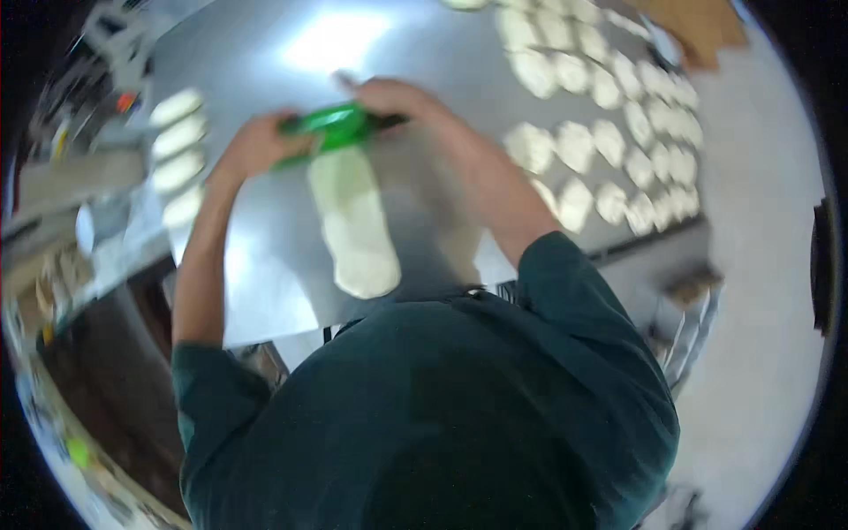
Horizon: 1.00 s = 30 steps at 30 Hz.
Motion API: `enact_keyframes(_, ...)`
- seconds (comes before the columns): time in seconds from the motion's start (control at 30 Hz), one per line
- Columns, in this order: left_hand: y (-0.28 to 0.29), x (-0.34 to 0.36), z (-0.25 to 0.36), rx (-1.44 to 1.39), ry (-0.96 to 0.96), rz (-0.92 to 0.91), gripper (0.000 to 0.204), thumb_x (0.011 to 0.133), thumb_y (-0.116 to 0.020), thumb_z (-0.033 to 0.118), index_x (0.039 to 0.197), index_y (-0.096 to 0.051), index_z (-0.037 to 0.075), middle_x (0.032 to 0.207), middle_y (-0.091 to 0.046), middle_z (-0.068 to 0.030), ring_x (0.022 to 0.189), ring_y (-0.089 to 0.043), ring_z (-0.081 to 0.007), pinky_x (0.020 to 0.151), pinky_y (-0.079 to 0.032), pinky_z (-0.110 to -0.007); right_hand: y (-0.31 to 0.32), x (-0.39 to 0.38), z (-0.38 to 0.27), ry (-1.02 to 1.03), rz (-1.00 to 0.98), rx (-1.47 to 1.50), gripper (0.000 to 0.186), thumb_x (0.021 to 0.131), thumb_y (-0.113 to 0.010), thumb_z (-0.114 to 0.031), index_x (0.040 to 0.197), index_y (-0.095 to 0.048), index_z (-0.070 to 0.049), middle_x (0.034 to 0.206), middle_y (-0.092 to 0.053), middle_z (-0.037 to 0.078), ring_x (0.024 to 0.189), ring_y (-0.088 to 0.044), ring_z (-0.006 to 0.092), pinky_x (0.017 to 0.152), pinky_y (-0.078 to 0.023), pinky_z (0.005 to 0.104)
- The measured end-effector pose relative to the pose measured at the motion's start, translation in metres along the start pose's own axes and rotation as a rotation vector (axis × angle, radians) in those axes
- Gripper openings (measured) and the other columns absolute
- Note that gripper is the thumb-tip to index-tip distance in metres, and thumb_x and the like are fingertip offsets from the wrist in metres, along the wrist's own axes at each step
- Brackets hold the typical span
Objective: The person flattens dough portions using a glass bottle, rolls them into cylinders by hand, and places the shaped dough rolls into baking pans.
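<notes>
A green rolling pin (343, 125) with dark handles lies across the far end of a long, flat strip of pale dough (358, 225) on the metal table. My left hand (256, 146) is closed around its left end. At the other end, my right hand (393, 97) grips the dark handle. Both hands and the pin are slightly smeared by motion. The strip stretches from under the pin toward my body, its near end rounded.
Several smooth dough rolls (178, 141) stand in a column at the table's left edge. Many dough pieces (576, 146) lie in rows along the right side of the metal table (433, 212). A brown cardboard-like sheet (698, 26) is at the far right corner.
</notes>
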State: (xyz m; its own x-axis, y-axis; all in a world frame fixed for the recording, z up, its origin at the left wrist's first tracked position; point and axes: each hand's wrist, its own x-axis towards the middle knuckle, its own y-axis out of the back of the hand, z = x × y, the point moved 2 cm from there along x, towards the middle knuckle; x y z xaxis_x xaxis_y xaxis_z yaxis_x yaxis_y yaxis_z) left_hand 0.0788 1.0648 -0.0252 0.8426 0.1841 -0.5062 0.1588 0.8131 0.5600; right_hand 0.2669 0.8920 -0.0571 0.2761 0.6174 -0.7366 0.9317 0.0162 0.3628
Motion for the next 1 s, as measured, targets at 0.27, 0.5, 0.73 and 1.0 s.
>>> enact_keyframes(0.27, -0.157, -0.186, -0.040, -0.189, -0.020, -0.306, 0.093, 0.063, -0.093, 0.035, 0.141, -0.055, 0.001, 0.127, -0.069, -0.0193, 0.109, -0.069, -0.0336, 0.099, -0.054, -0.044, -0.051, -0.216, 0.099, 0.337, 0.996, 0.577, 0.037, 0.091, -0.072, -0.022, 0.122, -0.068, -0.001, 0.107, -0.074, 0.016, 0.094, -0.069, 0.0312, 0.086, -0.055, 0.0373)
enact_keyframes(0.5, -0.179, -0.235, -0.010, -0.549, 0.145, -0.199, 0.088, 0.064, -0.094, 0.027, 0.139, -0.056, 0.000, 0.122, -0.069, -0.0172, 0.109, -0.067, -0.0323, 0.100, -0.051, -0.043, -0.049, -0.227, 0.240, -0.046, 0.884, -0.615, 0.064, 0.078, -0.081, -0.027, 0.134, -0.059, -0.008, 0.123, -0.064, 0.020, 0.105, -0.064, 0.0377, 0.093, -0.052, 0.0430)
enact_keyframes(0.73, -0.179, -0.270, -0.046, -0.668, 0.226, 0.002, 0.088, 0.066, -0.092, 0.025, 0.142, -0.054, 0.000, 0.125, -0.068, -0.0172, 0.113, -0.065, -0.0312, 0.102, -0.049, -0.043, 0.004, -0.207, 0.250, -0.046, 0.243, -0.680, 0.048, 0.072, -0.080, -0.023, 0.116, -0.068, -0.008, 0.106, -0.071, 0.014, 0.095, -0.067, 0.0348, 0.085, -0.053, 0.0431)
enact_keyframes(1.0, -0.176, -0.328, -0.087, -0.787, 0.218, 0.152, 0.094, 0.067, -0.092, 0.026, 0.147, -0.049, 0.001, 0.132, -0.064, -0.0179, 0.118, -0.061, -0.0326, 0.105, -0.047, -0.047, -0.087, -0.254, -0.039, 0.453, 0.382, 0.242, 0.060, 0.093, -0.068, -0.004, 0.149, -0.048, -0.009, 0.123, -0.065, 0.013, 0.099, -0.064, 0.0182, 0.085, -0.053, 0.0290)
